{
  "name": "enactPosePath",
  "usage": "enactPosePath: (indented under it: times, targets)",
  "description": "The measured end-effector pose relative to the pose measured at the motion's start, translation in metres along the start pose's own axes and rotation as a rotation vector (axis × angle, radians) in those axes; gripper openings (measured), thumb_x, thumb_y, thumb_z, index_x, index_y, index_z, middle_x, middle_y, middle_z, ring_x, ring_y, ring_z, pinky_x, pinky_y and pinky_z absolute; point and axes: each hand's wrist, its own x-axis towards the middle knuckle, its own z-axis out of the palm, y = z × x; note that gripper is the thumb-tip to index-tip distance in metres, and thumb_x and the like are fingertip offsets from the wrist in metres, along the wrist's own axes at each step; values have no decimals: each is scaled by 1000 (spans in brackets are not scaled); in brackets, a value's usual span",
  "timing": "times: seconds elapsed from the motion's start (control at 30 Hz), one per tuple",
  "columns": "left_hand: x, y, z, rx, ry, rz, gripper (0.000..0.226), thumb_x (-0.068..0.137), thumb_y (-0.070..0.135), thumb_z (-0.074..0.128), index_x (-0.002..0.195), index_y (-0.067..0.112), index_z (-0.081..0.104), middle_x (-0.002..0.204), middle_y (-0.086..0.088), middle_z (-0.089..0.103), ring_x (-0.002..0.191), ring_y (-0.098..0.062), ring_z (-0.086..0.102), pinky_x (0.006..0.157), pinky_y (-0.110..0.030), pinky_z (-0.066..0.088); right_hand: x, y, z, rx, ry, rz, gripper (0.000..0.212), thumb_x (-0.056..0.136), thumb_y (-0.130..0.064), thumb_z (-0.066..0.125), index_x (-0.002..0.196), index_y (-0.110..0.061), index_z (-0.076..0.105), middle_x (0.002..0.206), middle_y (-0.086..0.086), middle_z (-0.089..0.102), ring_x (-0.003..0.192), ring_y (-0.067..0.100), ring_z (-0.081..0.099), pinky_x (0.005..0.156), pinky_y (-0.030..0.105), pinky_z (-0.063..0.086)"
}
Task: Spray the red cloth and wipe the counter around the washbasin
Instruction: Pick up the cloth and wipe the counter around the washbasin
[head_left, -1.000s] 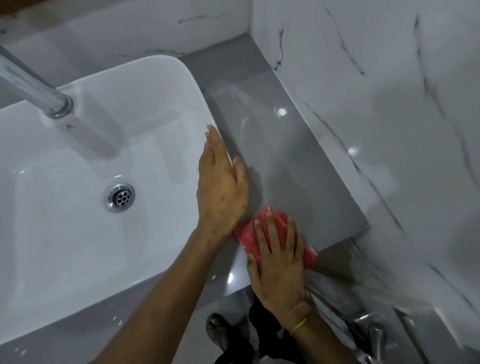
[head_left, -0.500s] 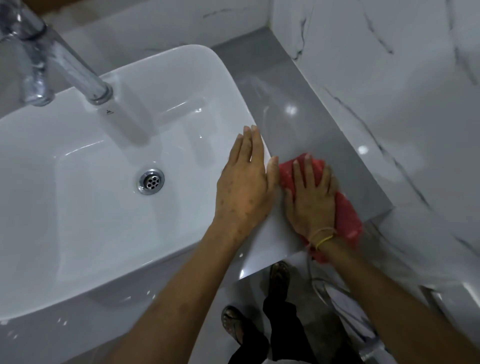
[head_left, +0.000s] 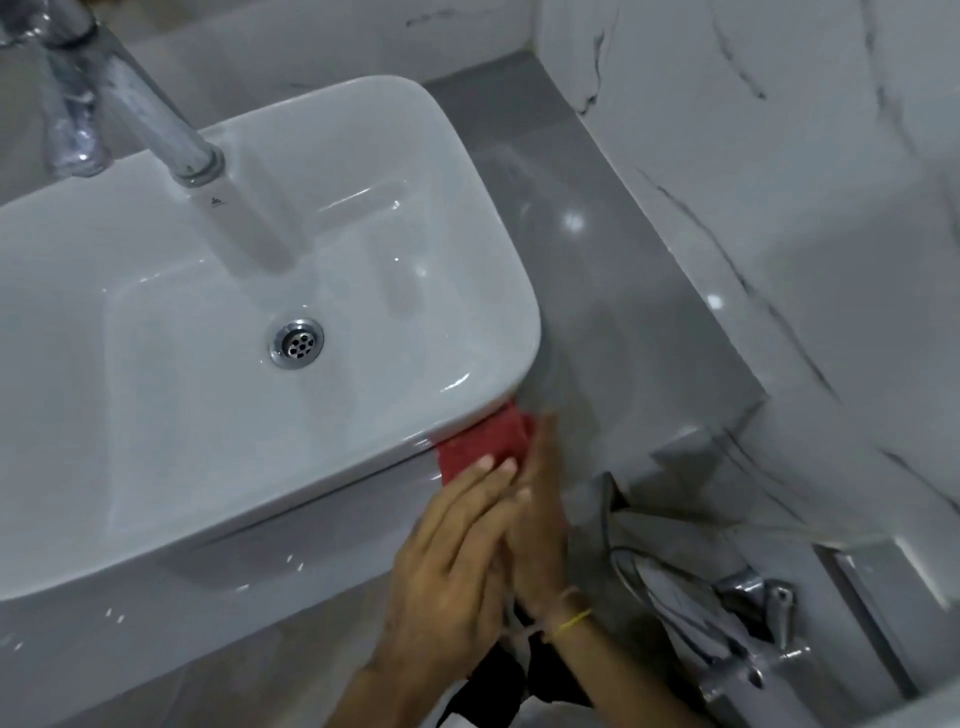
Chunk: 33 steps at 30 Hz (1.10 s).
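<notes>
Both hands, left hand (head_left: 447, 566) over right hand (head_left: 535, 525), press flat on the red cloth (head_left: 483, 441) at the washbasin (head_left: 467, 405) front corner on the desk (head_left: 623, 322); I should keep firm pressure, hugging the base.

The cloth (head_left: 485, 441) at lower centre is red. The washbasin (head_left: 156, 415) is glossy white, the counter (head_left: 623, 312) plain grey, and the wall (head_left: 805, 182) upper right white with dark veins.

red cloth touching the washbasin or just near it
Touching. In the head view the red cloth is tucked against the near right corner of the washbasin, its edge disappearing under the rim with no gap visible.
</notes>
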Motion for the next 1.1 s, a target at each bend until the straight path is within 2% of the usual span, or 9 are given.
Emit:
enactPosePath:
  times: [0.17, 0.23, 0.33, 0.43, 0.53, 0.73, 0.87, 1.0, 1.1]
  targets:
    - [-40, -8, 47, 171, -250, -389, 56, 91, 30, 35, 144, 12, 30, 154, -7, 24, 145, -24, 20, 114, -48, 29, 52, -13, -73, 173, 172, -418, 53, 87, -10, 40, 136, 9, 30, 146, 31, 30, 139, 32, 28, 118, 39, 24]
    - [-22, -10, 71, 273, -321, -439, 65, 94, 50, 27, 149, 20, 10, 159, -9, 10, 148, -23, 2, 120, -47, 11, 70, -46, -76, 50, 103, -722, 53, 89, -18, 40, 136, 5, 34, 145, 31, 34, 139, 35, 29, 118, 50, 22]
    - [7, -17, 92, 387, -380, -509, 71, 90, 63, 21, 147, 22, 16, 156, -12, 24, 145, -31, 16, 119, -48, 6, 83, -80, -54, -308, -163, -977, 52, 95, -29, 35, 141, -6, 35, 151, 18, 35, 143, 29, 26, 121, 48, 13]
    - [5, -27, 94, 447, -355, -560, 66, 89, 59, 30, 143, 20, 27, 148, -11, 41, 138, -31, 36, 116, -46, 14, 79, -87, -21, -689, -487, -853, 53, 99, -42, 30, 145, -17, 33, 158, 5, 25, 146, 21, 21, 119, 43, 23]
    - [-16, -44, 81, 420, -256, -602, 58, 93, 51, 33, 144, 23, 30, 149, -9, 39, 140, -26, 32, 119, -42, 18, 78, -80, -15, -670, -445, -688, 53, 96, -50, 30, 135, -19, 50, 155, 0, 33, 141, 18, 31, 104, 43, 43]
    - [-116, -112, -17, 607, -194, -752, 62, 92, 55, 23, 145, 37, -2, 158, -4, 18, 147, -26, 5, 119, -44, 0, 77, -82, -14, -648, -448, -731, 52, 96, -48, 31, 135, -19, 50, 153, 2, 37, 140, 20, 33, 104, 45, 42]
    - [-174, -156, -89, 652, -154, -954, 62, 88, 56, 20, 146, 37, 6, 159, -5, 14, 147, -31, 4, 116, -60, 9, 72, -86, -12, -739, -479, -801, 67, 91, -56, 19, 135, -15, 49, 151, 6, 39, 139, 24, 36, 103, 45, 41]
    - [-174, -160, -93, 620, -81, -1014, 61, 89, 53, 22, 145, 29, 26, 158, -7, 18, 146, -33, 8, 116, -58, 14, 55, -101, 11, -814, -619, -876, 78, 86, -62, 12, 142, -15, 38, 155, 9, 31, 141, 25, 30, 109, 45, 35]
    - [-165, -149, -78, 594, -69, -1001, 59, 92, 55, 14, 146, 33, 18, 159, -5, 15, 147, -31, 4, 117, -56, 10, 30, -119, 52, -800, -751, -991, 77, 90, -65, 20, 147, -14, 25, 159, 10, 21, 144, 25, 25, 113, 42, 28]
